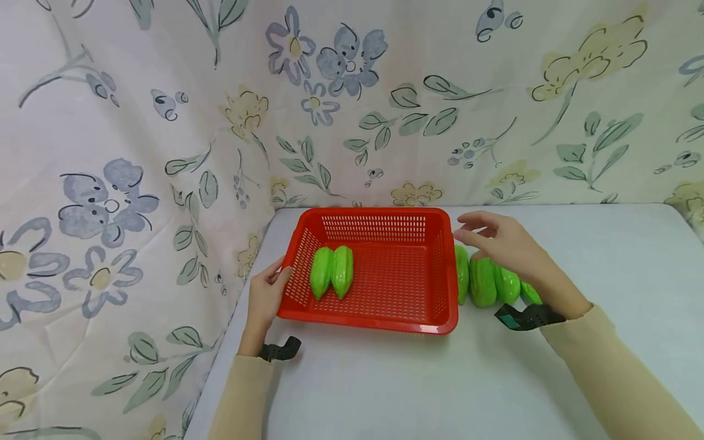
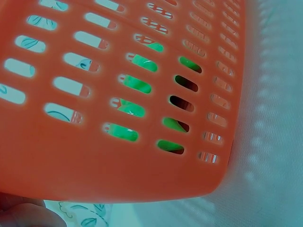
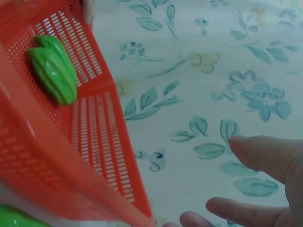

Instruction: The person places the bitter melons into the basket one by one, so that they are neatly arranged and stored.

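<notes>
A red plastic basket (image 1: 385, 275) with slotted walls sits on the white table, and two glossy green ridged fruits (image 1: 332, 272) lie side by side at its left end. My left hand (image 1: 266, 293) grips the basket's left rim, thumb on top. In the left wrist view only part of that hand (image 2: 28, 215) shows, at the lower left below the basket wall. My right hand (image 1: 497, 241) is held just past the basket's right rim, fingers apart and holding nothing. Below it, several more green fruits (image 1: 484, 282) lie on the table, partly hidden by the hand and basket.
Floral cloth (image 1: 352, 122) hangs behind the table and along its left side. White tabletop (image 1: 621, 269) stretches to the right of the fruits and in front of the basket. A black strap device (image 1: 530, 316) is on the right wrist, another (image 1: 282, 348) on the left.
</notes>
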